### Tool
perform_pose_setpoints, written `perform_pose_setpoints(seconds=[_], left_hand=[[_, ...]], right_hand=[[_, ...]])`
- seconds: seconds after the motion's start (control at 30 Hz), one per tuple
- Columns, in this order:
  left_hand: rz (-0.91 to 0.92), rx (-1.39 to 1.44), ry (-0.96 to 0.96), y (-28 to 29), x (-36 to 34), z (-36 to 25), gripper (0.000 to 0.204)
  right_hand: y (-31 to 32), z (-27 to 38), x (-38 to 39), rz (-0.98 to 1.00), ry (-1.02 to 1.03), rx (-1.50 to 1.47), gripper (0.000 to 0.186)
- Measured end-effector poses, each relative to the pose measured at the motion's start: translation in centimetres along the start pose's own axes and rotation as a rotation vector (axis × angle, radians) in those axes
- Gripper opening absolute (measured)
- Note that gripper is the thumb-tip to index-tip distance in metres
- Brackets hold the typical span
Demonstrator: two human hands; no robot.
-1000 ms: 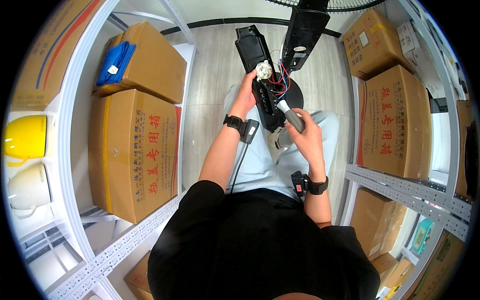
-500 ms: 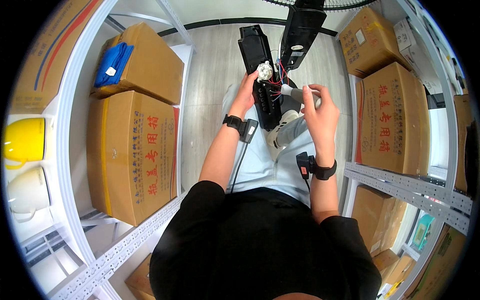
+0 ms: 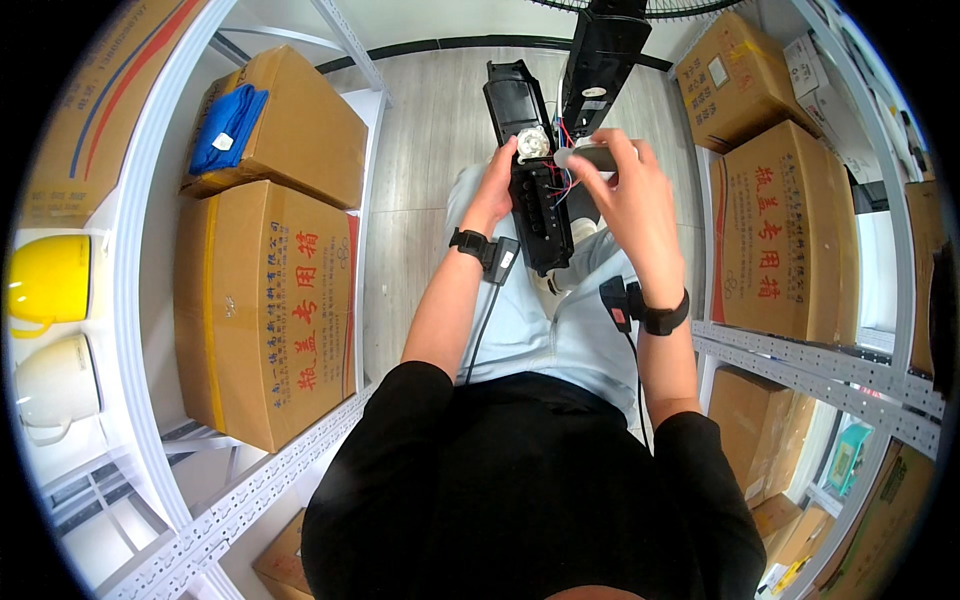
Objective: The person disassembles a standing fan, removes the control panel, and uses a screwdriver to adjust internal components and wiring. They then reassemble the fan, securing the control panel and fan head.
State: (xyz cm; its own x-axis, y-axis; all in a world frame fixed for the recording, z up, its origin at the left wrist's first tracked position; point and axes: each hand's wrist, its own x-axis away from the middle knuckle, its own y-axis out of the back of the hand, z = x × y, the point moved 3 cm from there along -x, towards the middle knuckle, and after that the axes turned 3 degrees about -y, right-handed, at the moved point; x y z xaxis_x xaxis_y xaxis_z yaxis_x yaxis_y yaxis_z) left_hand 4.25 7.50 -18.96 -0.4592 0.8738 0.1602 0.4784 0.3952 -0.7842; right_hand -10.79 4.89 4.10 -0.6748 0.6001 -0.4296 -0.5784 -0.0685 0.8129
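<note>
A long black plastic fan panel [image 3: 541, 225] with a row of dark buttons stands in front of me, tilted, over my lap. My left hand [image 3: 492, 187] grips its left edge, the fingertips at a round whitish part [image 3: 533, 143] on the panel. Thin red and blue wires [image 3: 563, 180] run from the panel toward the black fan column [image 3: 600, 70] behind it. My right hand [image 3: 632, 195] is closed around a grey cylindrical tool [image 3: 596, 158] with a pale end, held across the wires. The tool's exact kind is unclear, and its tip is too small to make out.
White metal shelves [image 3: 265, 500] flank me on both sides. Large cardboard boxes [image 3: 262, 310] fill the left one, a blue cloth [image 3: 228, 130] on top. More boxes [image 3: 775, 235] stand on the right. A yellow mug [image 3: 50, 280] and a white mug [image 3: 58, 385] stand far left.
My right hand has moved up and forward with the grey tool, which now lies closer to the whitish part. The panel has shifted slightly right and toward me, my left hand still on it.
</note>
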Motion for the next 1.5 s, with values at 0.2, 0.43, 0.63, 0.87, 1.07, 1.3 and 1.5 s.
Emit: perform_pose_setpoints(seconds=[0.2,0.43,0.63,0.87,1.07,1.3,1.5], left_hand=[[-0.038,-0.084,-0.024,-0.5,-0.2,0.7,0.054],[-0.075,-0.19,-0.089,-0.7,-0.1,0.4,0.047],[-0.1,-0.153,-0.103,-0.9,0.4,0.0,0.045],[-0.097,-0.186,-0.173,0.1,0.1,-0.4,0.047],[-0.156,-0.104,-0.121,-0.1,0.5,-0.6,0.047],[-0.107,-0.126,-0.142,-0.1,0.5,-0.6,0.052],[-0.1,-0.084,-0.14,0.0,0.5,-0.8,0.047]], right_hand=[[0.1,-0.2,-1.6,0.08,0.217,-0.116,0.024],[-0.4,0.0,-2.8,0.1,-0.048,0.258,0.028],[-0.3,1.4,-3.7,-0.012,0.511,-0.039,0.026],[-1.2,2.3,-4.3,0.19,0.039,0.187,0.023],[-0.4,2.5,-4.6,0.15,0.425,-0.242,0.027],[-1.6,1.9,-5.0,0.271,0.199,0.082,0.035],[-0.7,3.0,-4.9,0.284,0.122,0.005,0.035]])
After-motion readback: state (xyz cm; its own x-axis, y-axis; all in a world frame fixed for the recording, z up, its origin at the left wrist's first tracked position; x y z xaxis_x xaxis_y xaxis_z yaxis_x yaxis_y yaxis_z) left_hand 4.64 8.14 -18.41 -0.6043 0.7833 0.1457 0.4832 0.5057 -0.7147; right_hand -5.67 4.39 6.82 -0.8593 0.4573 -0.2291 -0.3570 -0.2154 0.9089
